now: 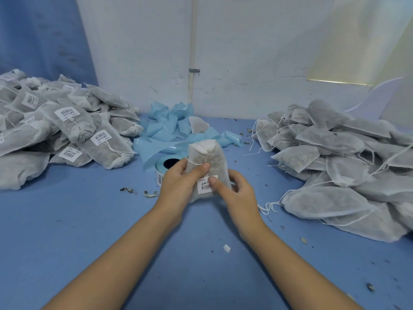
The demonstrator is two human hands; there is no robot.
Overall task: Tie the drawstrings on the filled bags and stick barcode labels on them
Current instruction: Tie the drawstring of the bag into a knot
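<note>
A filled white mesh bag (215,159) stands upright between my hands above the blue table, its gathered neck at the top. My left hand (178,186) grips its left side, thumb laid across the front. My right hand (234,193) holds the right side, and its thumb presses a white barcode label (205,185) onto the bag's lower front. A thin drawstring runs down the bag's front to the label. The label roll (164,168) with a dark core lies just behind my left hand.
Labelled, tied bags (67,130) are heaped at the left. Bags without labels (335,157) are piled at the right, strings trailing. Light blue backing strips (174,128) lie crumpled by the wall. Herb crumbs (128,190) and a white scrap (226,248) dot the table.
</note>
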